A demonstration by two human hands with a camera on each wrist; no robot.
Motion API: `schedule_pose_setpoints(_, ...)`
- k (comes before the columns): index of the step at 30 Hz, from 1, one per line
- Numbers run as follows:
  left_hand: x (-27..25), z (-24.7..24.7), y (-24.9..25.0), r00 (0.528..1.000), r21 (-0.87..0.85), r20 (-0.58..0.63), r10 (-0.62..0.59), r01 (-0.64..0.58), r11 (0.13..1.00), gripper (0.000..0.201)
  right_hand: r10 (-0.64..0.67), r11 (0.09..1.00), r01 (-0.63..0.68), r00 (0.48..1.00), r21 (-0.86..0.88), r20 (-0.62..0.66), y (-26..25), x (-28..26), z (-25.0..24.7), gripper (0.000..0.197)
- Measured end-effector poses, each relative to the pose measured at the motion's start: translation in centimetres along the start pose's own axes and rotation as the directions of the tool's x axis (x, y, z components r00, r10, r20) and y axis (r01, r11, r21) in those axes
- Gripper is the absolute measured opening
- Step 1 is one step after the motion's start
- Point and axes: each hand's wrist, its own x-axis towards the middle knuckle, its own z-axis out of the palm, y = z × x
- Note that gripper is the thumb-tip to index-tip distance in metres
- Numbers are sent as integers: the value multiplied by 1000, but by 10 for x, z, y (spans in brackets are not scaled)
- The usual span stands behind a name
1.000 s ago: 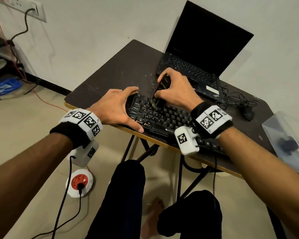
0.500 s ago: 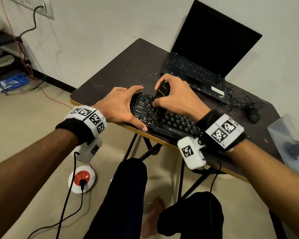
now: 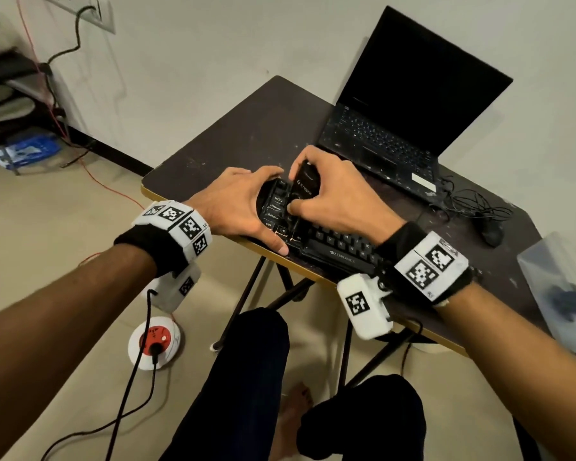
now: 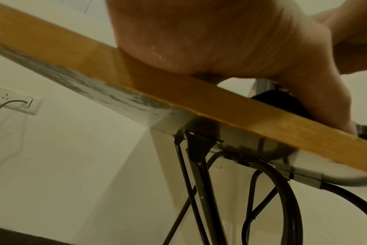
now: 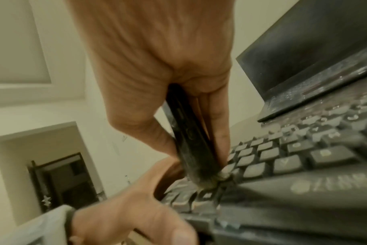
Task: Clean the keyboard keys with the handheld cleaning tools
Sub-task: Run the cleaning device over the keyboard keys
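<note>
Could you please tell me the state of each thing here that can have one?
laptop: open, screen dark.
keyboard: flat on the table, dusty, left end held by the left hand.
brush: gripped by the right hand, bristles down on the keys.
extension reel: one plug in.
wall socket: one plug in.

Brush handle (image 5: 191,132): glossy black plastic, smooth, dust-filmed low down; bristles (image 5: 207,180) pale, fuzzy. Keyboard (image 3: 340,251): matt black plastic, keys dusty. Tabletop (image 3: 246,138): dark brown laminate, dull, scuffed, white-specked; edge band (image 4: 136,79) smooth, tan, wood-look. Table legs (image 4: 201,190): black metal, slight sheen. Laptop (image 3: 379,141): matt black, grit on deck. Wristbands (image 3: 147,247): black cloth.
</note>
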Motion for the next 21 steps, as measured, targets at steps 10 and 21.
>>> schedule_pose_setpoints(10,2,-2,1,1000,12,1,-22,22,1000,156,60,998,-59,996,17,-61,-1,-2,-1,33)
schedule_pose_setpoints(21,4,2,-4,1000,21,-17,-4,4,1000,156,162,986,-157,980,50,-115,-9,-8,0,35)
